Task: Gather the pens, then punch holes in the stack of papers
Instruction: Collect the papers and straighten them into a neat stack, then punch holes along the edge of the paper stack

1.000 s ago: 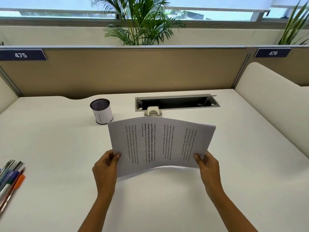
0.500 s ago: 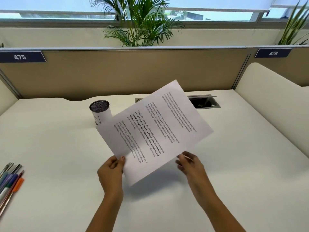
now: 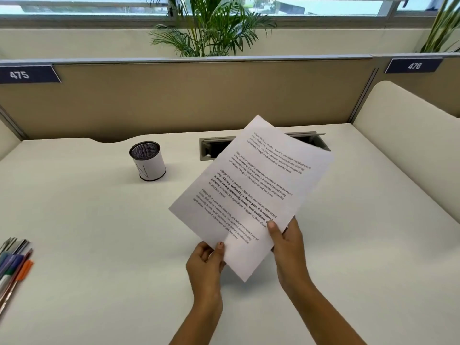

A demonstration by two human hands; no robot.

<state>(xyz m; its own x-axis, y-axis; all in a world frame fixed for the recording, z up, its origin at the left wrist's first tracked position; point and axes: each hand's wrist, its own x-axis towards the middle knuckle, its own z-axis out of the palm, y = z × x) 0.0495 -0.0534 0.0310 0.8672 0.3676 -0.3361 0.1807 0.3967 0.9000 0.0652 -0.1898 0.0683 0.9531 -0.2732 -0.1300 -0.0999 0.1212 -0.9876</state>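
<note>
A stack of printed white papers [image 3: 251, 195] is held tilted above the middle of the desk, its long side running up to the right. My left hand [image 3: 205, 263] pinches the lower left edge. My right hand [image 3: 288, 247] grips the lower right edge, thumb on top of the text. Several pens [image 3: 12, 267] lie together at the desk's left edge, partly cut off by the frame. A mesh pen cup [image 3: 148, 160] wrapped in white paper stands upright at the back left. The hole punch seen earlier is hidden behind the papers.
A metal cable tray slot [image 3: 211, 148] is set into the white desk [image 3: 99, 232] at the back, partly covered by the papers. A tan partition [image 3: 186, 95] closes the back and a cream divider [image 3: 410, 135] the right side.
The papers turned from lying wide between both hands to a steep diagonal. My right hand shifted left and closer to my left hand. The papers now cover the punch.
</note>
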